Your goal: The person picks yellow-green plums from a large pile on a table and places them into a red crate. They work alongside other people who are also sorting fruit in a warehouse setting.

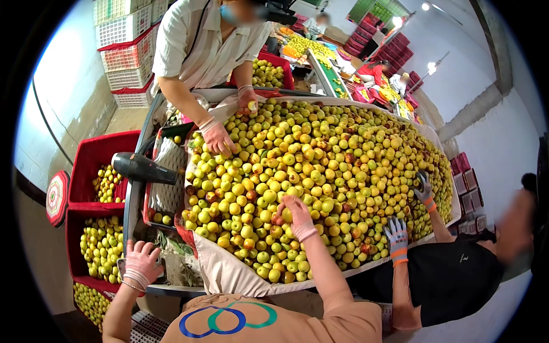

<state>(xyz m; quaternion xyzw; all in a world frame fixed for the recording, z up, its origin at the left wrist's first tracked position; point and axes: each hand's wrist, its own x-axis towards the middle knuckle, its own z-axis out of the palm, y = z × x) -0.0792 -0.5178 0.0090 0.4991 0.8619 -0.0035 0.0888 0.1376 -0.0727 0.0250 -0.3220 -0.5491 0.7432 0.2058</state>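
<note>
A broad heap of round yellow-green fruits (300, 171), like jujubes, some with brown-red patches, lies on a pale cloth (231, 263) before me. My right hand (298, 218), in a thin pale glove, reaches over the near part of the heap. Its fingers are curved beside a reddish-brown fruit (277, 219); whether they grip it cannot be seen. At the near left corner, my left hand (143, 259), gloved too, rests with fingers apart on a flat grey-white object (157, 271) at the frame's edge. The palm hides most of that object.
Across the heap, a co-worker's gloved hands (216, 137) handle fruit. Another co-worker's grey-and-orange gloves (398, 240) are at the right. A black blower-like device (143, 167) juts over the left edge. Red-lined crates (101, 141) with fruit stand left.
</note>
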